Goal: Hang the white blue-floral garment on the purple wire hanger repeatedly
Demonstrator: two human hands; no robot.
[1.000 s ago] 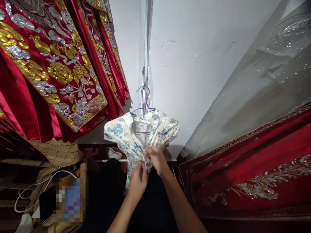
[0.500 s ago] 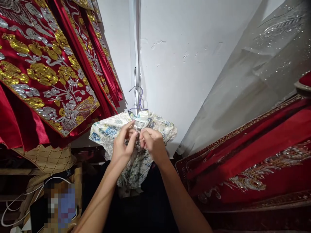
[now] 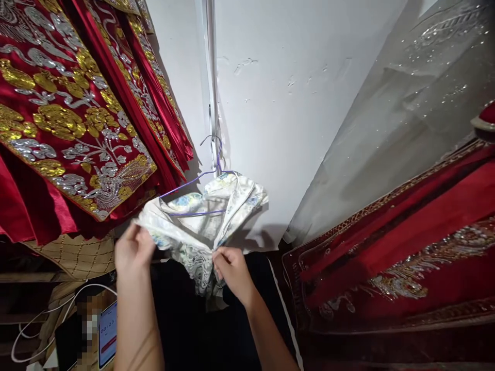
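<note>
A white blouse with blue and yellow flowers hangs partly on a thin purple wire hanger. Its neck is pulled wide, and the hanger's left arm and lower bar show bare through the opening. My left hand is closed on the blouse's left shoulder and draws it outward. Lower down, my right hand pinches the front edge of the opening. The hanger's hook stands free above the cloth, in front of a white vertical strip on the wall.
Red embroidered garments hang at the left. On the right are a sheer sequined fabric and red beaded cloth under clear plastic. A lit phone and a white cable lie at the lower left.
My hands have spread apart from the collar, the left one moving left and down. The blouse's neck has opened wide, and its left shoulder has come off the hanger arm.
</note>
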